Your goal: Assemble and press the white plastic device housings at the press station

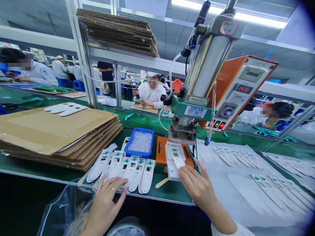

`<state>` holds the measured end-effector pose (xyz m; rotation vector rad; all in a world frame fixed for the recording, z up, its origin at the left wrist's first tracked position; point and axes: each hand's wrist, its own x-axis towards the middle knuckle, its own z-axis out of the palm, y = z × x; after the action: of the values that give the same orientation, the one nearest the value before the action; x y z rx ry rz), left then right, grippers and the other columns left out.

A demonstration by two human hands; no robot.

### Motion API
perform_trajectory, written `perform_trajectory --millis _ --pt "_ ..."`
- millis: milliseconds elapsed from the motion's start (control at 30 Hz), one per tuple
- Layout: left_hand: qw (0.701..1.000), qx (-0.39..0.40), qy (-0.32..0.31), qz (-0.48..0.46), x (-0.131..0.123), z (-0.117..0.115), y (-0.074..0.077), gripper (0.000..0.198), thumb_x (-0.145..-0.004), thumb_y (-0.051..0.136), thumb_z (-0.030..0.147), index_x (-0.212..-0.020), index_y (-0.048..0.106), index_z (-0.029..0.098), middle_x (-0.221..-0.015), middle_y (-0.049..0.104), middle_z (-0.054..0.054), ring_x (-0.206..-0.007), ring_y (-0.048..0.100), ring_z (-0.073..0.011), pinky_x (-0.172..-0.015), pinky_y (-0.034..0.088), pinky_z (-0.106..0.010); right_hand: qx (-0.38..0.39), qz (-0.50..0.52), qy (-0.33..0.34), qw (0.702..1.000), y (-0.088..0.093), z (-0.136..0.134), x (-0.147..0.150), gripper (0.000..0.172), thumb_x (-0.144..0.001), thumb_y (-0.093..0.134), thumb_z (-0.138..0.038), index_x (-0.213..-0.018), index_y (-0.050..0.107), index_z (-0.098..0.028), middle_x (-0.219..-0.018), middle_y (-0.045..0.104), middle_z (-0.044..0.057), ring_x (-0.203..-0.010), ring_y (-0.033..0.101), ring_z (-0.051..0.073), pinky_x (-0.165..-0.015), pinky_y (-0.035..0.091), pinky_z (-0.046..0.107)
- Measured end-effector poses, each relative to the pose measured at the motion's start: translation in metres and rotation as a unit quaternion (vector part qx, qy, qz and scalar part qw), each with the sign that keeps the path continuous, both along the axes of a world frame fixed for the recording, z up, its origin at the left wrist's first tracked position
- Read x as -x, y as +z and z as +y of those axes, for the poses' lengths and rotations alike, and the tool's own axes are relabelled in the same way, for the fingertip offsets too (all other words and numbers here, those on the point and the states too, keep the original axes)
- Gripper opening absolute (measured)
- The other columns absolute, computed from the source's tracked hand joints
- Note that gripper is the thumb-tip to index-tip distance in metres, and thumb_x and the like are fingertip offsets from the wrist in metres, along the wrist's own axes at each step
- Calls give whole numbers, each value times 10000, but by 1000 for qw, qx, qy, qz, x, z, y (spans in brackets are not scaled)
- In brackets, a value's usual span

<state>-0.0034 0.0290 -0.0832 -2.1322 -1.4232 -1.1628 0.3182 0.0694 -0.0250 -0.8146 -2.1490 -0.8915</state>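
Observation:
My right hand (198,186) has its fingers on the lower end of a white plastic casing (176,155) with a small window and green marks. That casing lies at a slant on the white fixture (173,172) beneath the press head (182,131). My left hand (108,200), fingers apart, reaches over the near ends of a row of similar casings (134,172) at the table's front edge. Its fingertips meet or hover just above one casing; contact is unclear. Beside the fixture lies a flat wooden stick (161,183).
A blue tray (126,151) of clear small pieces stands behind the row. Stacked cardboard sheets (49,131) are on the left. The press's orange control box (242,88) reads 149. More casings (270,190) lie on white sheeting (221,203) at right. Co-workers sit beyond.

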Motion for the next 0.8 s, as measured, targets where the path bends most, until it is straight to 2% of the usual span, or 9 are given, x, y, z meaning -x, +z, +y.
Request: perform_trajectory --millis 200,433,567,667,733,800 --pt "1000 8 1 24 5 7 -6 260 -839 590 299 -1099 596 282 -976 742 -8 -908 696 -220 -1125 302 -485 40 14 -11 999 5 9 6 171 -900 512 -56 -934 630 -175 -917 718 19 -870 671 148 -1170 286 507" --pt "1000 -13 -6 0 4 5 1 210 -865 549 273 -1071 588 272 -986 728 -19 -917 682 -227 -1131 281 -467 117 89 27 989 10 15 7 131 -933 533 -145 -887 641 -202 -834 721 -37 -739 663 106 -1175 245 511" --pt "1000 -13 -13 -11 4 4 3 209 -872 550 266 -1077 585 272 -1002 718 -33 -938 664 -234 -1129 285 -472 141 118 37 982 7 13 4 143 -941 517 -168 -941 647 -229 -934 726 -41 -824 677 120 -1169 269 479" --pt "999 -19 -19 -23 2 3 3 210 -874 550 255 -1080 590 264 -1002 711 -45 -945 653 -236 -1126 298 -484 119 128 17 984 3 12 -15 140 -929 529 -180 -965 647 -246 -1011 723 -30 -907 674 135 -1147 307 444" --pt "999 -19 -26 -34 0 3 3 205 -871 555 247 -1072 594 258 -994 707 -48 -941 652 -235 -1129 302 -500 109 142 -39 983 -3 16 -42 144 -936 518 -207 -932 657 -246 -986 729 -32 -888 679 129 -1124 327 423" --pt "998 -26 -38 -46 -2 5 1 203 -863 564 232 -1061 601 257 -982 705 -44 -921 655 -228 -1131 310 -509 110 158 -124 973 -10 26 -80 199 -951 491 -259 -882 676 -241 -939 738 -33 -861 684 129 -1087 347 412"
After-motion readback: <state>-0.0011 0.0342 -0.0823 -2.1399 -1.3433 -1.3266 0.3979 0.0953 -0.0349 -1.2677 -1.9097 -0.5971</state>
